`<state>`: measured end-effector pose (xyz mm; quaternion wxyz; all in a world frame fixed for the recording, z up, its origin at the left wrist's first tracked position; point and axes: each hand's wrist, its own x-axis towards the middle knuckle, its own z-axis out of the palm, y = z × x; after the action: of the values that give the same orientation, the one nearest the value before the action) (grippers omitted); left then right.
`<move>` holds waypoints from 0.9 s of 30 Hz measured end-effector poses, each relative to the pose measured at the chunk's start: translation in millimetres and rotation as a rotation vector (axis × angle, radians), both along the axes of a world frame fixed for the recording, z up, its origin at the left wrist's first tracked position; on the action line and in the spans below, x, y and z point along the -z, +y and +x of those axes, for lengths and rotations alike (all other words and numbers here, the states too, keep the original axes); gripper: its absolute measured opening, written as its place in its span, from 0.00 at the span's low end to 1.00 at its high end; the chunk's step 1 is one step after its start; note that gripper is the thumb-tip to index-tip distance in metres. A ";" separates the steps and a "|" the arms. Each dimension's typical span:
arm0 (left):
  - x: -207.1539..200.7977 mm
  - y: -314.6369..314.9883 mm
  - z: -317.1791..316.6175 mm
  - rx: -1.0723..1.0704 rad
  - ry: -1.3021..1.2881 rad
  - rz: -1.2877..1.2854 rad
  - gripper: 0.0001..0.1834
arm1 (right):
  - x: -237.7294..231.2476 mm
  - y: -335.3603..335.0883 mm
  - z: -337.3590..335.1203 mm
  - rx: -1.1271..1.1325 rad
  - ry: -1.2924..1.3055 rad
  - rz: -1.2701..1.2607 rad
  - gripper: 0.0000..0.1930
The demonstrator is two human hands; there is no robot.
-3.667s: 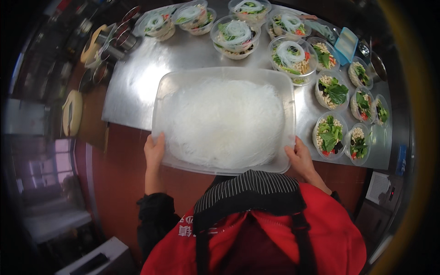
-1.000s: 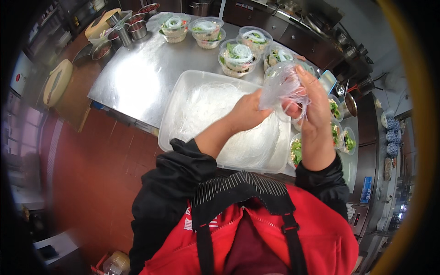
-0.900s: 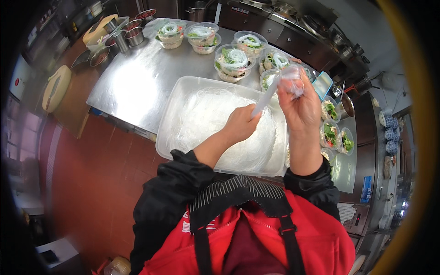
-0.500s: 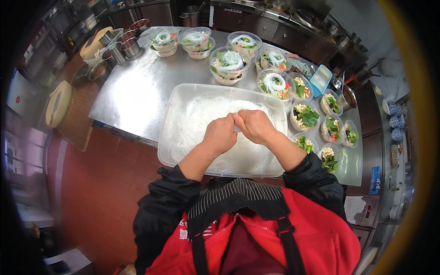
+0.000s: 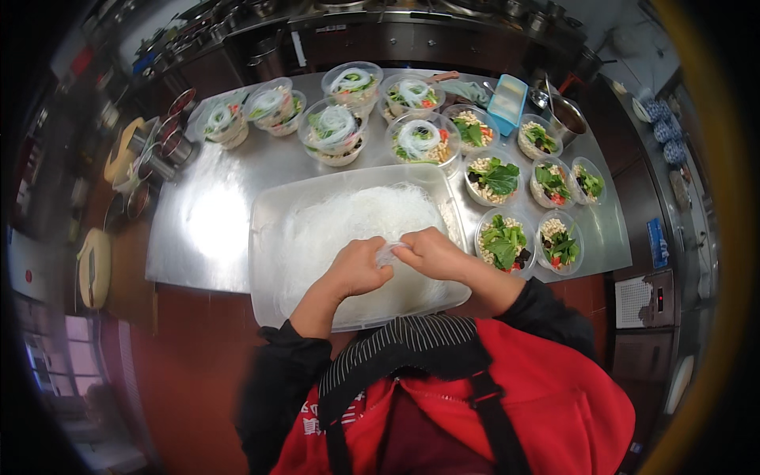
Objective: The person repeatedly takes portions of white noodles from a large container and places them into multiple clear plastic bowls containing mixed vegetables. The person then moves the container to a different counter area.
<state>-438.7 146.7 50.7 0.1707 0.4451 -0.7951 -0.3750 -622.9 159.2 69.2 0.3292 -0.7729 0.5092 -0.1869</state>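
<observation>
Both my hands are over a large translucent plastic tub (image 5: pixel 261 218) at the table's near edge. Inside it lies a mass of thin white glass noodles (image 5: pixel 360 214). My left hand (image 5: pixel 355 267) is closed around one end of a small bundle of these noodles (image 5: pixel 387 253). The other end is pinched by my right hand (image 5: pixel 434 253), so the bundle spans the short gap between them. Beyond the tub, clear bowls such as this noodle-topped bowl (image 5: pixel 418 141) carry a white coil over vegetables. To the right, a bowl of greens and pale pieces (image 5: pixel 492 177) shows no coil.
A steel table (image 5: pixel 214 261) carries everything. Several filled bowls (image 5: pixel 560 241) crowd its right side. A blue-edged container (image 5: pixel 507 103) and a steel pot (image 5: pixel 567 119) stand at the far right. Metal canisters (image 5: pixel 176 147) sit far left, near a round cutting board (image 5: pixel 95 269).
My hands, pressed together before, have come slightly apart, and the noodle bundle shows between them. The whole view has shifted, with the bowls and tub now further left.
</observation>
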 end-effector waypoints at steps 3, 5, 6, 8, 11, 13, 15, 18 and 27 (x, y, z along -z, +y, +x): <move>13.5 -12.3 -3.5 -0.130 -0.298 -0.434 0.10 | 2.5 -6.8 13.4 0.004 0.014 -0.042 0.18; 27.8 -25.1 -2.8 -0.215 -0.243 -0.595 0.10 | 5.3 -3.7 25.6 -0.045 -0.038 -0.021 0.18; 35.3 -31.3 -1.8 -0.252 -0.213 -0.656 0.11 | 6.7 -0.7 30.4 -0.072 -0.071 -0.016 0.18; 49.2 -38.8 -0.2 -0.227 -0.185 -0.762 0.13 | 9.3 4.4 34.0 0.006 -0.130 0.023 0.18; 63.3 -37.5 -3.9 -0.216 -0.153 -0.757 0.14 | 14.8 17.8 31.4 0.063 -0.130 0.046 0.18; 66.4 -32.4 -10.1 -0.211 -0.133 -0.761 0.15 | 16.8 28.2 27.0 0.110 -0.091 0.095 0.18; 67.0 -28.3 -15.5 -0.188 -0.176 -0.683 0.16 | 16.5 37.2 22.9 0.126 -0.140 0.101 0.17; 70.1 -27.1 -18.9 -0.158 -0.174 -0.633 0.18 | 12.5 47.9 16.8 0.170 -0.142 0.115 0.17; 62.9 -23.8 -31.4 -0.089 -0.214 -0.630 0.15 | -1.9 63.2 3.0 0.203 -0.111 0.158 0.16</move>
<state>-470.1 122.9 -12.2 0.2315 0.4417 -0.8651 -0.0541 -619.8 222.4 71.1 0.3963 -0.6775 0.5788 -0.2209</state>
